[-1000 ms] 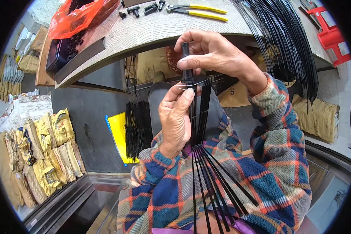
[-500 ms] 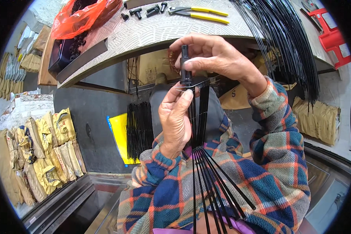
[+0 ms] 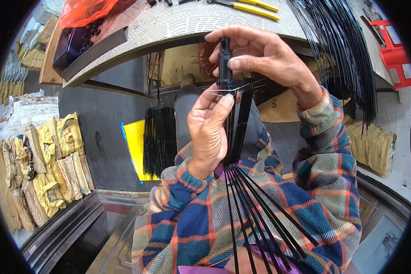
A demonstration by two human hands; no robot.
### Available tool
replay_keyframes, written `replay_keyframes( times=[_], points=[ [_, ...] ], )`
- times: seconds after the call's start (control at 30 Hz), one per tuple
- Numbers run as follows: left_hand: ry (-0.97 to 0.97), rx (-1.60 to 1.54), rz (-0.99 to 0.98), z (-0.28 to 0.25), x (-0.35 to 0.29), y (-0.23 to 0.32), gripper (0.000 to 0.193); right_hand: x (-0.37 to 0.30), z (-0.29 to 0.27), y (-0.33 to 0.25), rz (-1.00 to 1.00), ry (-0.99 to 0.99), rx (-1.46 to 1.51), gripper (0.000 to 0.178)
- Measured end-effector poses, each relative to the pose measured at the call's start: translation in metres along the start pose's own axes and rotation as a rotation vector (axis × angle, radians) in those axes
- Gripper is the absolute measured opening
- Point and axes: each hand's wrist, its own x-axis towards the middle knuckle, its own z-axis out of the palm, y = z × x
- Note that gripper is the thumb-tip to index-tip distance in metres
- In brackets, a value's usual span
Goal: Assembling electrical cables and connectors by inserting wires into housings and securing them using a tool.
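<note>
A black plastic stepped tube, like an umbrella runner, stands upright in front of me, below the tabletop's edge. My right hand has its thumb against the tube's side, with its fingers curled behind it. Just beneath the tube's lower collar, my left hand pinches with thumb and fingers where thin wire ends stick out sideways. From that collar, slim black metal ribs run down past my left hand toward my lap. Lower down they fan out over my plaid sleeves and front. The left fingertips are partly hidden behind the tube and ribs.
Yellow-handled pliers and black plastic pieces lie on the patterned tabletop. A long bundle of black rods hangs off its right side. Another rib bundle rests by a yellow sheet. Paper-wrapped packages are stacked left.
Both hands and the tube have shifted slightly up and to the right in the picture, still together. The tabletop and its items have slid upward in view. The grip looks much the same.
</note>
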Motion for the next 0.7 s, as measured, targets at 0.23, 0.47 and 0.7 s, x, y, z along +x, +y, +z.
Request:
replay_keyframes(
  times=[0.23,0.47,0.7],
  points=[
    [0.019,-0.001,0.002,-0.004,0.001,-0.003,0.031,0.002,0.004,-0.001,-0.058,-0.002,-0.129,0.041],
    [-0.01,0.001,0.003,-0.002,-0.002,-0.002,0.032,0.0,0.003,-0.004,-0.045,0.001,-0.155,0.04],
    [-0.025,-0.005,0.009,-0.004,-0.002,-0.003,0.032,-0.002,0.013,-0.02,0.035,0.033,-0.313,0.038]
  ],
)
